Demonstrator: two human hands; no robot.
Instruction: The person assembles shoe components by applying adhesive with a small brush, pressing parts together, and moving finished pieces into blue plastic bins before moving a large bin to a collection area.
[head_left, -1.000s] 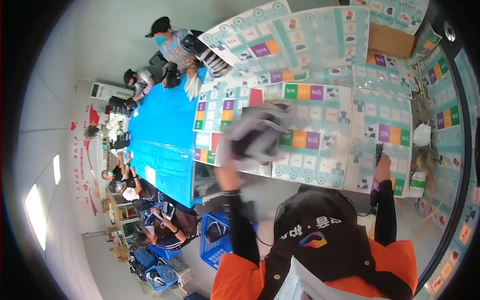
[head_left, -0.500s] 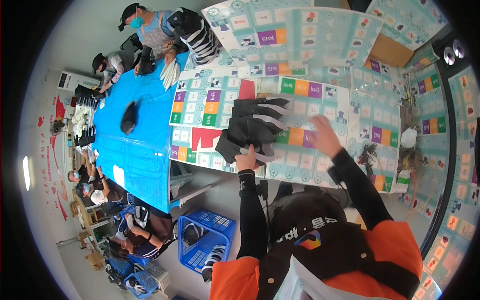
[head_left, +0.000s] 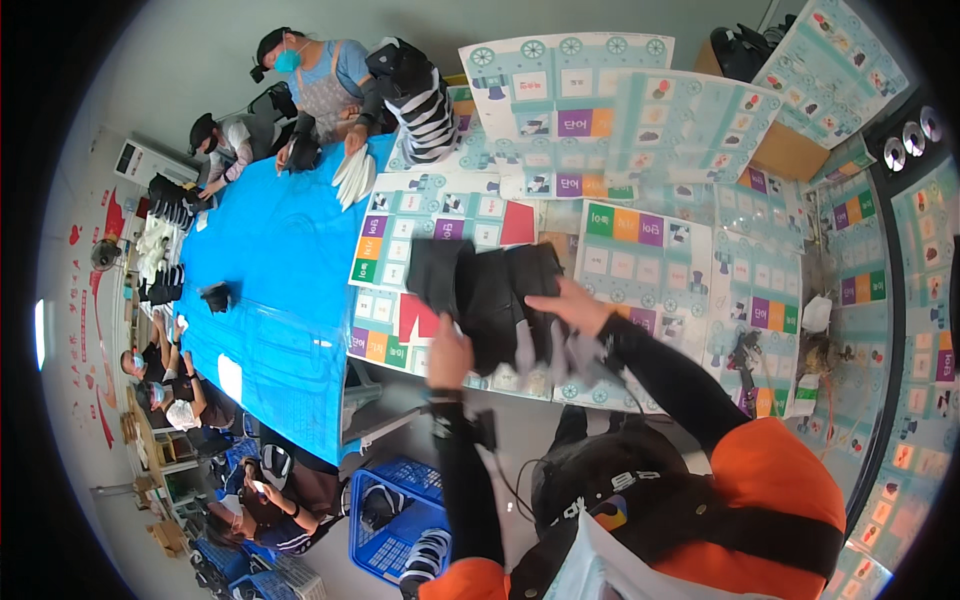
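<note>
A bundle of several black fabric pieces with pale grey flaps (head_left: 500,300) is between my two hands, over the near edge of the printed worktable. The pieces overlap one another, and their exact kind is hard to make out. On the bundle's near left side, my left hand (head_left: 450,358) is closed on its edge. My right hand (head_left: 572,304) grips the right side, thumb and fingers against the black material. The grey flaps hang toward me and are smeared by motion.
A blue-covered table (head_left: 270,260) adjoins on the left, bearing a small black piece (head_left: 215,297). Beyond stands a tall black-and-white stack (head_left: 428,125) beside a co-worker (head_left: 325,85). A blue basket (head_left: 372,540) sits below left. Tools (head_left: 746,352) lie at the worktable's right.
My right hand has come in from the right and taken hold of the bundle, now gathered and nearer to me. The black piece on the blue table has moved left and nearer. The view has shifted.
</note>
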